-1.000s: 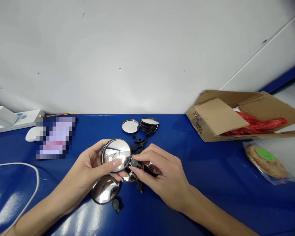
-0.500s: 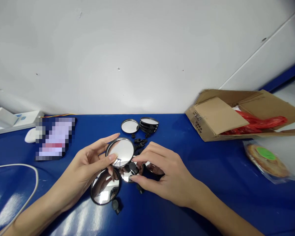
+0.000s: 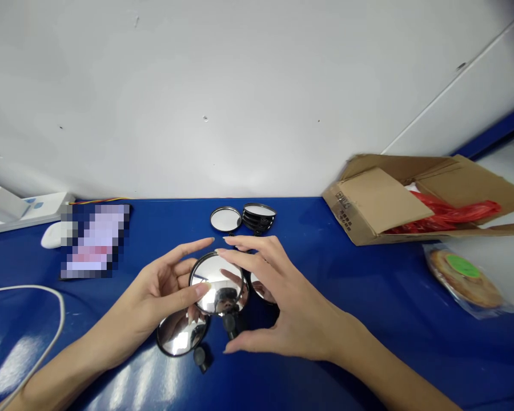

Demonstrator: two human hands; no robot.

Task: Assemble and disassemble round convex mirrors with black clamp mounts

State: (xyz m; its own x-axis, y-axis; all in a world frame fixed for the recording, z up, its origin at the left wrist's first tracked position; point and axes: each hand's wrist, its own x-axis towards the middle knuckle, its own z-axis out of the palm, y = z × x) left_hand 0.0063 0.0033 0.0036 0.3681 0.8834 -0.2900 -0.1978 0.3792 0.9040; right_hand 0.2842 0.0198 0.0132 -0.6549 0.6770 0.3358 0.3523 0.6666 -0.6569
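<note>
My left hand [image 3: 163, 291] pinches a small round convex mirror [image 3: 217, 283] by its rim, thumb at the lower left edge, index finger stretched above it. My right hand [image 3: 282, 308] arches over the mirror's right side, index fingertip on the top rim and thumb held low, close to a black stem [image 3: 229, 324] under the mirror. A second round mirror [image 3: 182, 337] lies flat on the blue table [image 3: 368, 297] under my left hand, with a small black knob [image 3: 200, 357] beside it. Another mirror [image 3: 261, 288] is partly hidden behind my right hand.
Farther back lie a single mirror [image 3: 225, 219] and a stack of mirrors [image 3: 259, 217]. An open cardboard box [image 3: 411, 197] with red plastic sits at the right, a wrapped round item [image 3: 465, 277] near it. A white cable [image 3: 47, 297], mouse [image 3: 51, 235] and blurred object [image 3: 95, 240] are at the left.
The mirror in my left hand has tilted and lowered toward the centre. My right hand let go of the small black part's pinch and spread its fingers over the mirror's rim.
</note>
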